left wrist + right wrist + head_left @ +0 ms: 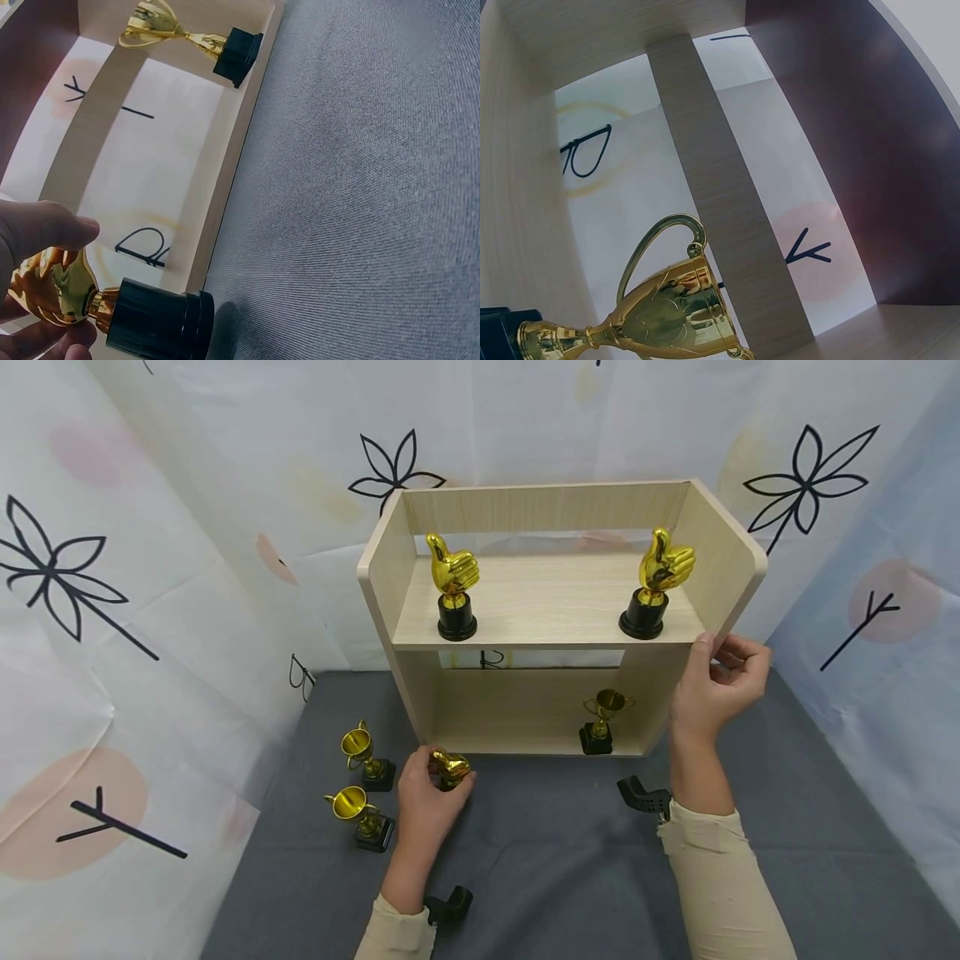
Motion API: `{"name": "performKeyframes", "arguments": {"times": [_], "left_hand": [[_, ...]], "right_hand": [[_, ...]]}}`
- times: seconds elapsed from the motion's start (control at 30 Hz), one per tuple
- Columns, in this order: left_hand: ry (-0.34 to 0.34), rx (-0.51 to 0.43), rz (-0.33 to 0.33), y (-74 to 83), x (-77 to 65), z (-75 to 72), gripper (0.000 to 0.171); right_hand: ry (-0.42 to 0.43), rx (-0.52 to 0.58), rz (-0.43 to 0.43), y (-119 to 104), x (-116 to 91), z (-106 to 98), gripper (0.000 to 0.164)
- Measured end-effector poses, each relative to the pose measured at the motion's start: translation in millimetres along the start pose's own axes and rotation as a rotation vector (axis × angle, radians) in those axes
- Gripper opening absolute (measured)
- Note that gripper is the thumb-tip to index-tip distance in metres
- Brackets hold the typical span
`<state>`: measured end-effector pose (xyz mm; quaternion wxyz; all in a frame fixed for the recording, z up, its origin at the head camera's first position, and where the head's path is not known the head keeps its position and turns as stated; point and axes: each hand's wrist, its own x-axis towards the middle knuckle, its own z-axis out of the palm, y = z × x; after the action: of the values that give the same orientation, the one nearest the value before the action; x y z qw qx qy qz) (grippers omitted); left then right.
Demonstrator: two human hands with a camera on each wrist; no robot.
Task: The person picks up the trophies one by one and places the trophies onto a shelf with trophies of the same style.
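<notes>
A thumbs-up trophy (451, 767), gold on a round black base (159, 319), is gripped by my left hand (431, 797) at its gold part. It is near the front left of the lower level of a pale wooden two-level shelf (540, 602). My right hand (716, 689) holds the shelf's right side panel, its thumb near the middle board's front edge. Two more thumbs-up trophies stand on the upper level, one left (454, 585), one right (655, 583). On the lower level's right stands a gold cup trophy (667, 311) with a black base.
Left of my left hand, two gold cup trophies (367, 756) (362, 817) stand on the grey cloth (555, 868). Patterned white sheets (225, 460) hang behind and at the sides. Each wrist wears a black mount (450, 906).
</notes>
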<state>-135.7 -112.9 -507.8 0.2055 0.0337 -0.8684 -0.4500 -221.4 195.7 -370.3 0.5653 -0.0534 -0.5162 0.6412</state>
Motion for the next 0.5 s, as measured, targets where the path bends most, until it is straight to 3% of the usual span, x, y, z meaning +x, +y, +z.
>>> {"name": "performKeyframes", "arguments": {"times": [0.2,0.5], "left_hand": [[-0.003,-0.003,-0.008,3.0,-0.2,-0.5,0.050],[0.011,-0.019,0.043,3.5,-1.2,2.3,0.050]], "right_hand": [[-0.005,0.000,-0.003,-0.5,-0.3,-0.6,0.007],[-0.006,0.012,-0.010,-0.6,-0.4,-0.1,0.007]]}}
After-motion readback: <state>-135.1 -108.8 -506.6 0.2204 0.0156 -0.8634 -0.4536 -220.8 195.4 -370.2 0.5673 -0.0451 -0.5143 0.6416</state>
